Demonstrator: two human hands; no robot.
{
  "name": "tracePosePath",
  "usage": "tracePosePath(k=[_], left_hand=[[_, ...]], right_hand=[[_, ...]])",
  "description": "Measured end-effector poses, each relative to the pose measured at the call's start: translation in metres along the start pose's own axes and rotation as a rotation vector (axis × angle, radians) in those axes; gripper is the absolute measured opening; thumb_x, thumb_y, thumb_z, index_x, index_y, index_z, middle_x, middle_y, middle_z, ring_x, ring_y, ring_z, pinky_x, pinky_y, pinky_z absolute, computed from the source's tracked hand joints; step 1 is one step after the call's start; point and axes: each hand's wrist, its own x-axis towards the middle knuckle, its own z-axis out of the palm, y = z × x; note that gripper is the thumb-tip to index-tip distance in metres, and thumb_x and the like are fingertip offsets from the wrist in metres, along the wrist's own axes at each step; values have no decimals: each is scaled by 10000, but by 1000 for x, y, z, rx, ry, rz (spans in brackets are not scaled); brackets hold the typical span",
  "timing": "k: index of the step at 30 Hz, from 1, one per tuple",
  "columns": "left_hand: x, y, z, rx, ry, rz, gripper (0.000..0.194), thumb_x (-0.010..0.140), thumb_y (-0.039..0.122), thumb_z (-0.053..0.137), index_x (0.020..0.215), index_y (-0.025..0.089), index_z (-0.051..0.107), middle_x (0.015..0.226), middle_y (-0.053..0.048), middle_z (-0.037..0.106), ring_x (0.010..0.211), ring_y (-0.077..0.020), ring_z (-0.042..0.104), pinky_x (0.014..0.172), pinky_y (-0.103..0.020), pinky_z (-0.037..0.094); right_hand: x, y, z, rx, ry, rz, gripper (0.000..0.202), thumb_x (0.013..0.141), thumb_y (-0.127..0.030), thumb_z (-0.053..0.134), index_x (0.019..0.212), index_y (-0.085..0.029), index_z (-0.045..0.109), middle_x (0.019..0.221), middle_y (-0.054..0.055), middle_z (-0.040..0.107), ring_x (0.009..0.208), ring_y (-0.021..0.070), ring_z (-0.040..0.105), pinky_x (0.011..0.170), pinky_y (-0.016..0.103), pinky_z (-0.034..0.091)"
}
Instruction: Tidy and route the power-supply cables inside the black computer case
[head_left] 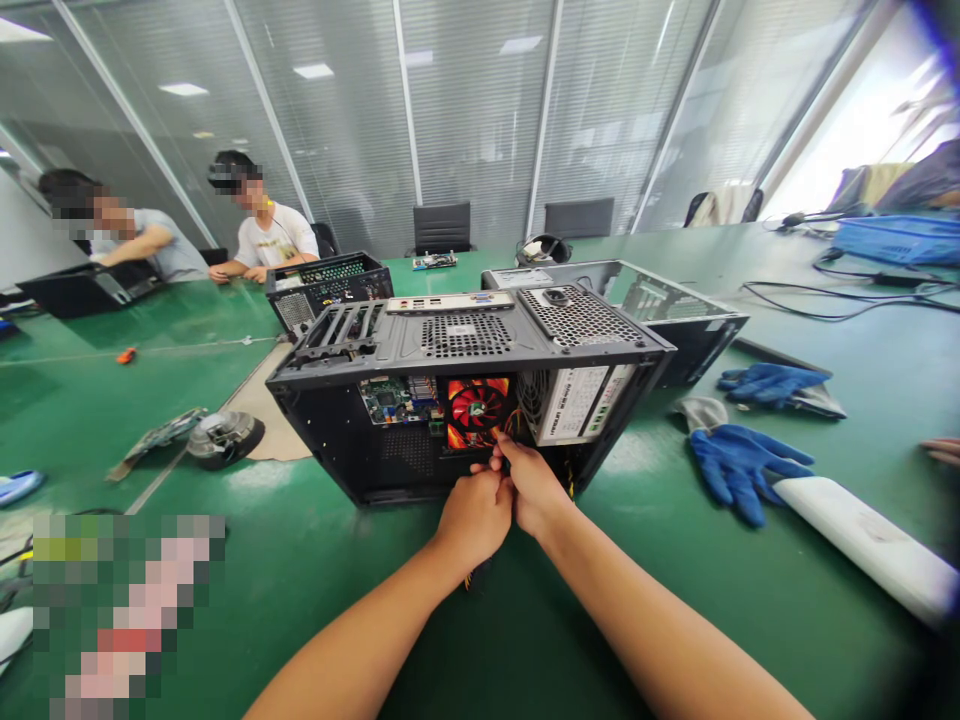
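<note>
A black computer case (352,430) stands on the green table with its vented back panel facing up and its side open toward me. Inside are a circuit board (386,402), a red and black cooling fan (477,408) and a power supply (585,405) with a white label. My left hand (474,512) is closed at the opening, and a bundle of black and yellow power cables (471,578) pokes out beneath it. Close against it, my right hand (531,482) has its fingers pinched on the cables below the fan. The exact grip is hidden by the fingers.
Behind stand another open case (326,285) and a grey case (690,335). Blue gloves (739,465) and a white bar-shaped object (862,540) lie right. A metal heatsink-like part (225,437) sits left. Two people (274,235) sit across the table; a hand (941,450) shows far right.
</note>
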Motion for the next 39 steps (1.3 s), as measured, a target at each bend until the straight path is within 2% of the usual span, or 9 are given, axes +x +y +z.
tracePosePath(k=[5, 10, 13, 16, 22, 28, 34, 36, 39], left_hand=[[4, 0, -1, -254, -16, -24, 238, 838, 225, 367, 696, 157, 546, 718, -51, 591, 666, -143, 554, 605, -248, 379], [4, 3, -3, -869, -272, -355, 163, 812, 279, 375, 689, 184, 424, 491, 80, 313, 385, -49, 261, 406, -180, 208], [3, 2, -4, -1036, -349, -446, 140, 788, 315, 416, 716, 197, 394, 493, 103, 262, 364, -35, 179, 387, -169, 128], [3, 0, -4, -968, -339, -406, 152, 802, 312, 390, 705, 195, 399, 490, 95, 269, 366, -44, 195, 387, -176, 158], [6, -1, -1, -269, -68, -36, 250, 843, 238, 362, 698, 155, 549, 708, -56, 586, 668, -153, 552, 612, -251, 392], [2, 1, -2, -45, -42, 16, 311, 875, 221, 317, 845, 145, 617, 818, -100, 648, 751, -204, 620, 653, -277, 422], [4, 1, -2, -152, -49, 2, 278, 864, 212, 343, 774, 143, 597, 781, -81, 629, 727, -175, 589, 657, -273, 412], [5, 1, -2, -341, -96, -65, 247, 850, 234, 370, 700, 151, 548, 664, -36, 568, 616, -130, 533, 580, -244, 387], [5, 3, -5, -782, -261, -313, 206, 831, 305, 402, 673, 178, 438, 486, 68, 342, 397, -60, 305, 416, -194, 236]], right_hand=[[-1, 0, 1, -8, 19, -8, 242, 801, -282, 557, 586, -191, 490, 446, -33, 484, 443, 131, 551, 461, 242, 435], [-1, 1, 0, -28, 56, -4, 242, 790, -323, 571, 607, -191, 483, 442, -45, 473, 412, 120, 533, 384, 219, 376], [0, 1, 0, -62, 47, -12, 251, 775, -352, 589, 619, -188, 482, 452, -43, 471, 409, 118, 530, 313, 193, 264], [0, 1, -1, -62, 45, -20, 246, 768, -347, 603, 620, -189, 485, 450, -43, 468, 411, 117, 529, 321, 196, 283], [0, 1, 0, -19, 24, -32, 253, 747, -331, 630, 588, -200, 483, 443, -36, 473, 435, 132, 538, 437, 246, 429], [-1, 0, -1, -37, 6, -32, 260, 764, -310, 601, 565, -193, 481, 444, -38, 471, 452, 128, 553, 472, 239, 434], [-3, -2, 1, -33, 6, -30, 256, 762, -292, 598, 556, -191, 483, 428, -37, 472, 446, 130, 553, 470, 242, 432], [-2, -2, 0, -35, 16, -28, 254, 757, -299, 607, 562, -192, 482, 425, -37, 472, 435, 128, 546, 442, 232, 416], [1, 0, -2, -48, 20, -10, 249, 762, -321, 597, 583, -190, 484, 435, -35, 475, 407, 117, 522, 352, 205, 333]])
